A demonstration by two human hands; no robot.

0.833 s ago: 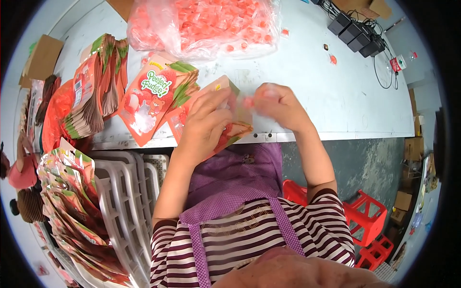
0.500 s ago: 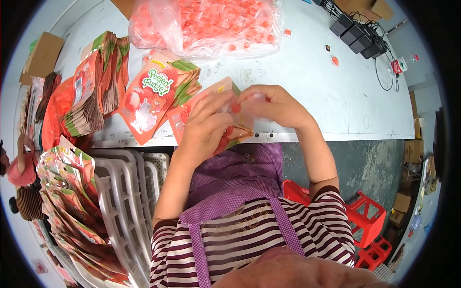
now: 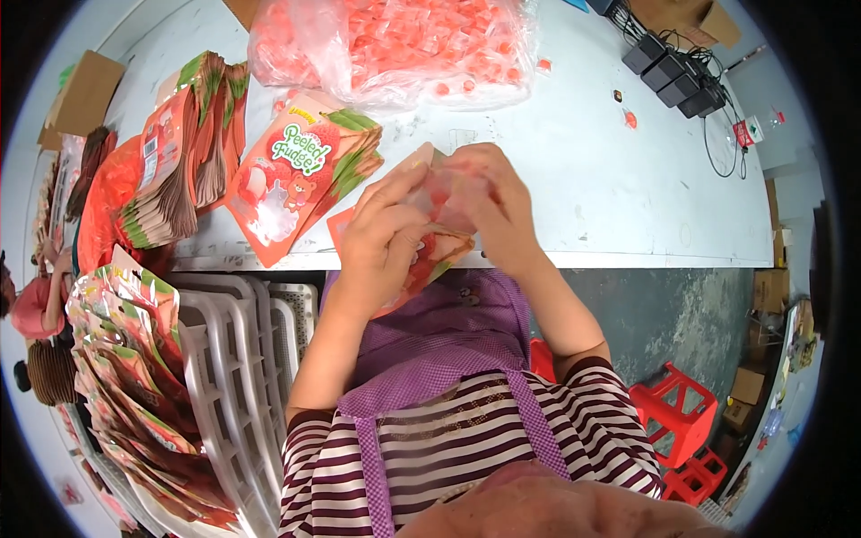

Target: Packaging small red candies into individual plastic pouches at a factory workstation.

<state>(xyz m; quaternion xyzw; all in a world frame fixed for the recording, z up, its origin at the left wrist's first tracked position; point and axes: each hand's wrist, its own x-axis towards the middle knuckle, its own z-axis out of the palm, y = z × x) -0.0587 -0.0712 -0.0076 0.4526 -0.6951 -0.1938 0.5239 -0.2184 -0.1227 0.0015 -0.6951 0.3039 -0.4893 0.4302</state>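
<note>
Clenched by left hand (image 3: 381, 247) and right hand (image 3: 498, 211), the pouch (image 3: 430, 238) risks spilling pink candies (image 3: 444, 193) if tilted.

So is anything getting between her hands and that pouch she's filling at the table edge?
Nothing visible does. The left hand grips the red-and-green pouch directly, and the right hand is at its open top, pressing in pink candies. The stack of empty pouches and the clear candy bag lie apart on the table.
</note>
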